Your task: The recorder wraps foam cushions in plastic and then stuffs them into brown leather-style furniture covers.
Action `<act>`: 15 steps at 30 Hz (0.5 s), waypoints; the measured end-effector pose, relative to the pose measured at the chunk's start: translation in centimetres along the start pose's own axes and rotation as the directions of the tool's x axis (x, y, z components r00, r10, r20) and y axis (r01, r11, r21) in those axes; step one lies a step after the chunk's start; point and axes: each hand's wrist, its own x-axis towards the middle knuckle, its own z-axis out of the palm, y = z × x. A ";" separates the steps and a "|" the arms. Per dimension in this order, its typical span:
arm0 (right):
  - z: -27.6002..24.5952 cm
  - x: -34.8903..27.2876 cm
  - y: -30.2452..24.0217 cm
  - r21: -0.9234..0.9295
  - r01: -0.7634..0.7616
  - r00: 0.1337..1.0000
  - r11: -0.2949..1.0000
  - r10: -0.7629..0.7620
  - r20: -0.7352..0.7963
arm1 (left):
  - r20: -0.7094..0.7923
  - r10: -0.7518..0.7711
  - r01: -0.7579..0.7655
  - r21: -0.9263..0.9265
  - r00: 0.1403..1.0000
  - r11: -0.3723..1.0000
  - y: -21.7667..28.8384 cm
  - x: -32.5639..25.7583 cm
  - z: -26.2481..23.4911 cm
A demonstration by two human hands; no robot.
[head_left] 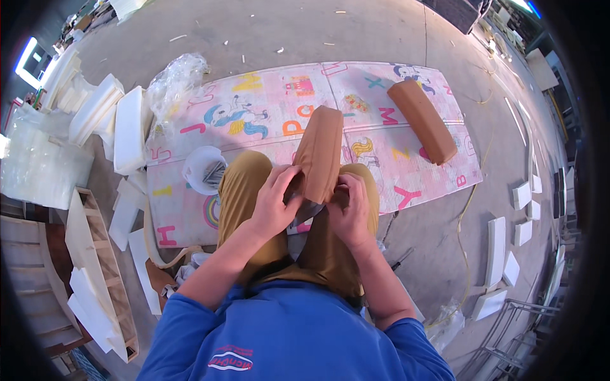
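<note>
Cushion-like block covered in reddish-brown fabric (pixel 321 152), long and gently tapered, is held between a seated person's two bare hands, above and between the knees, its far end pointing away from the body. The left hand (pixel 277 193) grips the near part of its left side, fingers laid along the fabric; the right hand (pixel 349 206) is curled around the near right corner. Mustard-coloured trousers (pixel 244 184) cover the bent knees on either side. Beyond and beneath spreads a pink play mat printed with letters and ponies (pixel 438 182). On it, to the right, lies a second reddish-brown fabric-covered block (pixel 424 122), slightly curved; near the left knee stands a round white plastic tub (pixel 190 162) containing slender grey pieces. Farther left are crumpled clear plastic film (pixel 178 79), thick white foam slabs (pixel 130 131) and a pale wooden frame (pixel 100 244). Flat white offcuts (pixel 495 251) lie on the grey floor (pixel 286 33) at right.
</note>
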 end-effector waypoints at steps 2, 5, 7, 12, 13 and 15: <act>-0.3 0.3 0.0 -0.052 0.057 0.998 0.997 -0.059 -0.028 | -0.067 0.125 -0.114 0.147 0.990 0.983 -0.2 0.8 0.3; -0.4 0.7 0.2 -0.084 0.096 0.995 0.992 -0.099 -0.032 | -0.160 0.188 -0.158 0.186 0.969 0.970 -0.3 1.6 0.4; -0.6 1.6 0.0 -0.122 0.140 0.990 0.983 -0.141 -0.005 | -0.143 0.184 -0.161 0.157 0.972 0.974 -0.9 1.9 0.3; -1.2 3.4 -1.0 0.080 -0.120 0.980 0.990 0.105 0.168 | 0.223 -0.112 0.154 -0.184 0.968 0.971 -2.1 4.6 -3.4; -1.3 3.4 -1.0 0.163 -0.214 0.957 0.963 0.173 0.235 | 0.417 -0.190 0.338 -0.316 0.889 0.887 -3.0 5.5 -4.4; -1.6 3.9 -1.1 0.218 -0.315 0.896 0.924 0.214 0.389 | 0.724 -0.163 0.600 -0.400 0.670 0.693 -4.6 6.8 -6.4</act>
